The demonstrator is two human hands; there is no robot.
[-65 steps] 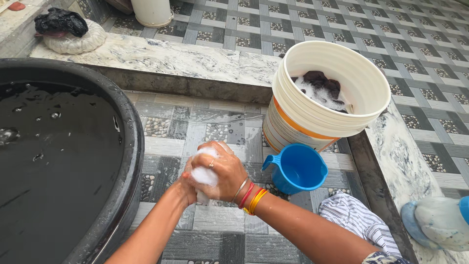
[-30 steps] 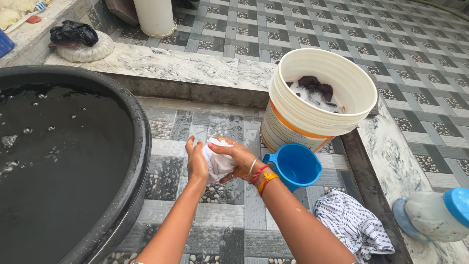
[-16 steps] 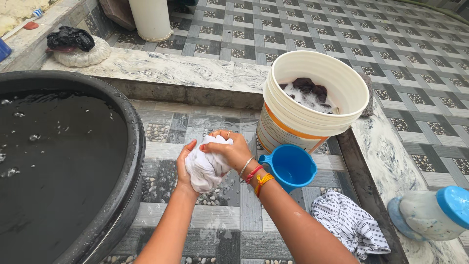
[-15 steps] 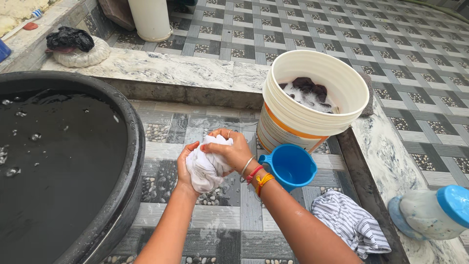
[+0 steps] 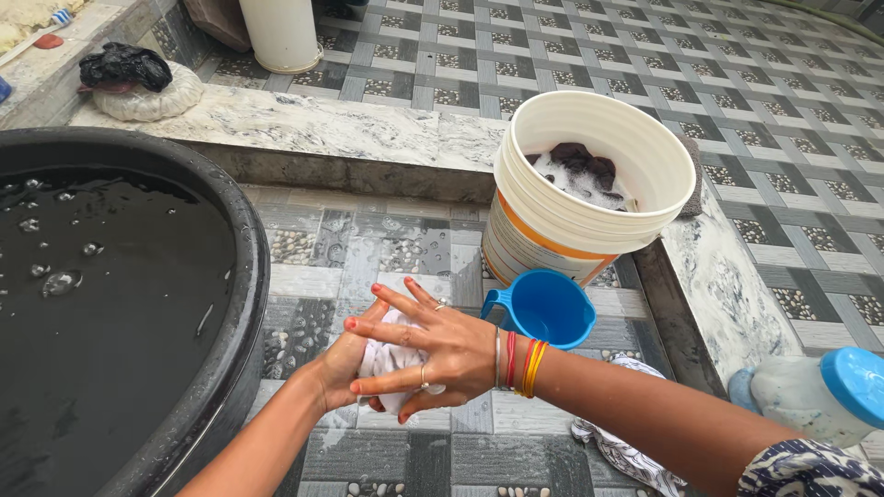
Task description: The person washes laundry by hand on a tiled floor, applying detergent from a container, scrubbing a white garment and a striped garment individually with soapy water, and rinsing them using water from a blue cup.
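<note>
— How far along was the washing found to be, taken from nearest to farthest?

— A small white cloth (image 5: 385,361) was pressed between the two palms, low in the middle of the view above the wet tiled floor (image 5: 368,248); the right hand (image 5: 433,345) was laid flat over it with fingers spread and straight, not clenched; the left hand (image 5: 343,364) was cupped beneath, its fingers mostly hidden, so their curl could not be told. The cloth was judged to be mid-scrub — wet and bunched, not yet set aside.

— And what was left?

— A striped garment (image 5: 622,451) was seen heaped on the floor just under the right forearm; dark clothes in suds (image 5: 580,175) were left lying in the white bucket (image 5: 589,198); so more washing seemed to remain. The black tub (image 5: 244,276) of dark water was noted at the left.

— Were packages or labels noted?

— A blue mug (image 5: 543,308) was stood against the bucket, unmarked; an orange band and printed panel were borne low on the bucket's wall; a pale plastic jar with a blue lid (image 5: 820,396) was lain on its side on the marble ledge (image 5: 304,120) at the right — no label could be made out; farther off, a black bundle on a white sack (image 5: 138,78) was rested on the ledge.
</note>
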